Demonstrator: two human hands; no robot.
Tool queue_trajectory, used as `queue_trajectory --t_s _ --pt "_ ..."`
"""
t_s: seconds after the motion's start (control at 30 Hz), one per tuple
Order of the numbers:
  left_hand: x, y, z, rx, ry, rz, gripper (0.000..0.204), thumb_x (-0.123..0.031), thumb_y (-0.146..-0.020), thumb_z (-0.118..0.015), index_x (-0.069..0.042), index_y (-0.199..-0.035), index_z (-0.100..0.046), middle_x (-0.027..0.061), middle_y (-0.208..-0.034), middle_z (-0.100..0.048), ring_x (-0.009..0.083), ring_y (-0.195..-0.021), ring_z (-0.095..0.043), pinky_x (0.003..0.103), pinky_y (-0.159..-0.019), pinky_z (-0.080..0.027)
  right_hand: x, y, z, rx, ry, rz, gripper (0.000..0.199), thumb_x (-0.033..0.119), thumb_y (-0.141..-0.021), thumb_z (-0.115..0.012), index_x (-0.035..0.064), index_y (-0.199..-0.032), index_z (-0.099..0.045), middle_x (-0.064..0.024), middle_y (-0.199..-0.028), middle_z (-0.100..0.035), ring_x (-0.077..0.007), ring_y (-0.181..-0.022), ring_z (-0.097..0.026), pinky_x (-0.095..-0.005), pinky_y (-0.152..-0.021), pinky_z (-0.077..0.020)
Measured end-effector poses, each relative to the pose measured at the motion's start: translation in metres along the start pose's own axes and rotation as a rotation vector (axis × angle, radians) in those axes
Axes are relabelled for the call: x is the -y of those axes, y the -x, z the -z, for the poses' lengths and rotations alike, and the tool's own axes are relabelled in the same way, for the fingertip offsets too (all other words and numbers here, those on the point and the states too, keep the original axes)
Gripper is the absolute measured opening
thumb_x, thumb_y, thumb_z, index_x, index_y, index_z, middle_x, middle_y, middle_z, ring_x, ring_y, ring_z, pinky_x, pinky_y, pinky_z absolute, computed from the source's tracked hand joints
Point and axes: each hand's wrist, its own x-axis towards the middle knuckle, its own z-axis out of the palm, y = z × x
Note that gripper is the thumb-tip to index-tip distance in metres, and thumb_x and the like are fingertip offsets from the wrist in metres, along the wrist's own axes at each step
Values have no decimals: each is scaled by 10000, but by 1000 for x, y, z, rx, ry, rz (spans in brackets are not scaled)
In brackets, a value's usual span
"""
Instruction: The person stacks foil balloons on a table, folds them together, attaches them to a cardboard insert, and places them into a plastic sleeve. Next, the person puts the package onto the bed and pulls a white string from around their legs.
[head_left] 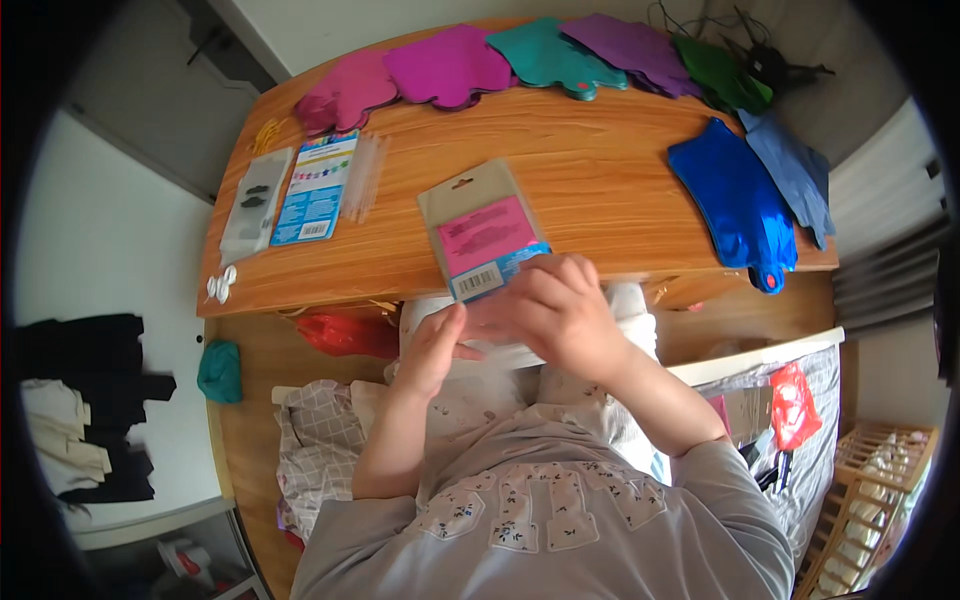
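Note:
A flat package [490, 238] with a clear sleeve, a pink panel and a blue strip lies slanted at the table's front edge. My right hand [572, 315] is over its lower right corner, fingers curled together and slightly blurred. Something pale and see-through shows between my hands, but I cannot make out what it is or what the right fingers grip. My left hand [430, 352], just below the package's lower left corner, has thumb and fingers apart.
Foil balloons line the table's back: pink [350, 88], magenta [450, 65], teal [555, 55], purple [635, 50] and green [722, 72]. Blue [735, 195] and grey-blue [792, 170] ones lie right. A blue-white card [315, 190], clear straws [366, 178] and white ribbon rolls [221, 284] are left.

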Motion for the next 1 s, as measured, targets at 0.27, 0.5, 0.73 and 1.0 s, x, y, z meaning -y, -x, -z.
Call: queue_trajectory --t_s 0.27,0.5,0.73,1.0 --pt "4 2 -15 1 207 -28 509 -387 -1108 -304 15 -1285 -562 140 -1135 -681 253 -1041 -689 410 -831 -607 9 5 -25 -6 -56 -85 234 217 -721 -799 189 -951 -762 46 -959 -611 -191 -985 -553 -359 -845 -389" --pt "-5 12 -25 51 201 -49 567 -405 -1103 -325 44 -1139 -669 120 -1089 -700 206 -1076 -663 364 -947 -534 6 15 -19 -78 -226 -90 244 164 -671 -823 205 -909 -781 68 -934 -623 -178 -974 -558 -347 -842 -382" --pt "-2 12 -23 84 257 24 573 -381 -1105 -322 77 -1136 -666 147 -1139 -691 206 -1119 -642 357 -992 -481 3 20 -20 -86 -311 -90 298 132 -605 -828 201 -893 -794 53 -914 -657 -185 -918 -575 -352 -809 -382" --pt "-13 13 -31 94 197 14 564 -354 -1111 -311 75 -1189 -668 118 -1184 -694 167 -1125 -614 319 -1029 -427 0 31 -27 -234 -264 2 261 225 -644 -819 215 -904 -806 81 -918 -633 -159 -903 -584 -342 -821 -381"
